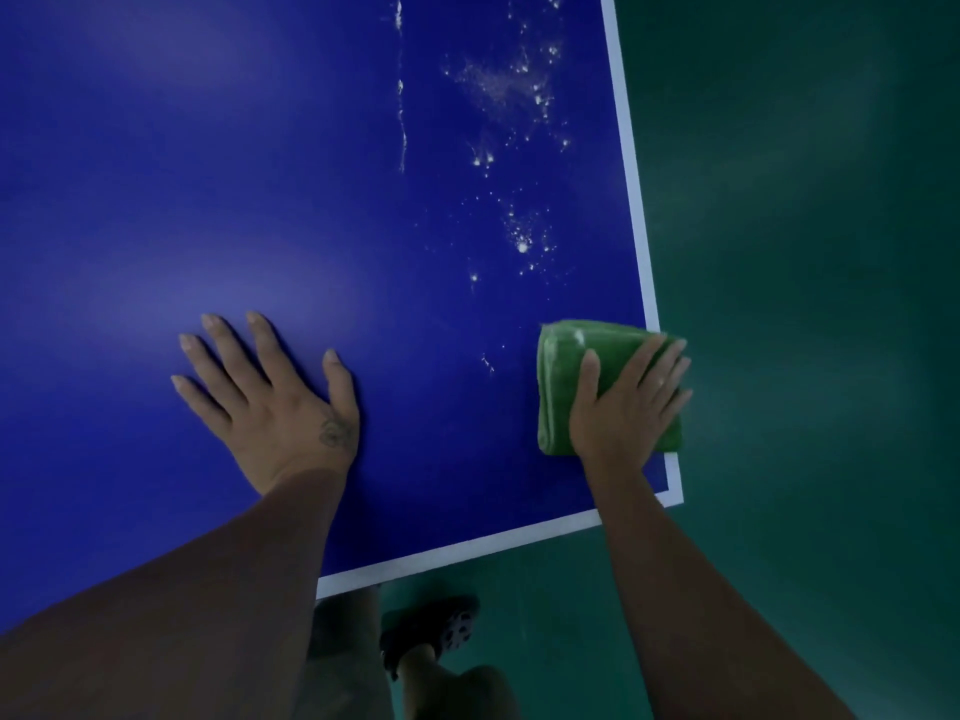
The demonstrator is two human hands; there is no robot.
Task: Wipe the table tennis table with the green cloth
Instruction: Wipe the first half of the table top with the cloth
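The only mark resembling writing is a small dark tattoo (pixel 332 433) on the back of the left hand (pixel 280 402), near the thumb's base, too blurred to read. That hand lies flat on the blue table (pixel 156 200), palm down, all fingers straight and spread, holding nothing. The right hand (pixel 621 407) is also flat, pressing down on the cloth (pixel 566 356) with thumb and fingers straight and fanned. The thumb rests on the cloth's upper middle, and the fingertips reach its right edge. The cloth is green and folded into a thick pad with rolled edges along its left side, and a pale smear shows on its top near the far edge. It sits at the table's right side, just short of the near right corner, covering the white border (pixel 631 174) there and slightly overhanging it. Beyond the cloth, white specks (pixel 522 246) lie scattered over the blue surface in loose clusters toward the far end, and a thin broken white streak (pixel 401 127) runs lengthwise further left. A few small specks lie just left of the cloth. Around the table is a dark green floor (pixel 805 304), and a dark shoe (pixel 441 628) shows below the near edge.
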